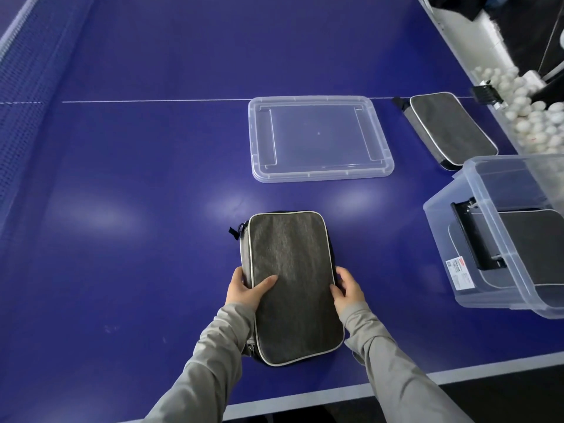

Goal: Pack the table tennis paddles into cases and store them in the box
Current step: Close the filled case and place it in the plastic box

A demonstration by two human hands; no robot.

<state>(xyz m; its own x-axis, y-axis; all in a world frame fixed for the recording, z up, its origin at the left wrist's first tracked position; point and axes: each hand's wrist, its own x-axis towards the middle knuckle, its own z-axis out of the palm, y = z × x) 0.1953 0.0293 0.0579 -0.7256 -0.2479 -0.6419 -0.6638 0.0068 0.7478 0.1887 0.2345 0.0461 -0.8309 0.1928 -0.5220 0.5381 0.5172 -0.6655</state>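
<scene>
Fingers (244, 277) of both hands around grey case (293, 285) — thumbs on top

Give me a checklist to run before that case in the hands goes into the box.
1. Grip: left hand and right hand hold the near case by its two long sides: ok.
2. Case zipped: the zipper line is mostly hidden: cannot tell.
3. Box open: its lid lies apart on the table: ok.
4. Room in box: one case already lies inside, with space above it: ok.
5. Path to box: bare table between case and box: ok.
6. Far case still outside the box: not ok.
</scene>
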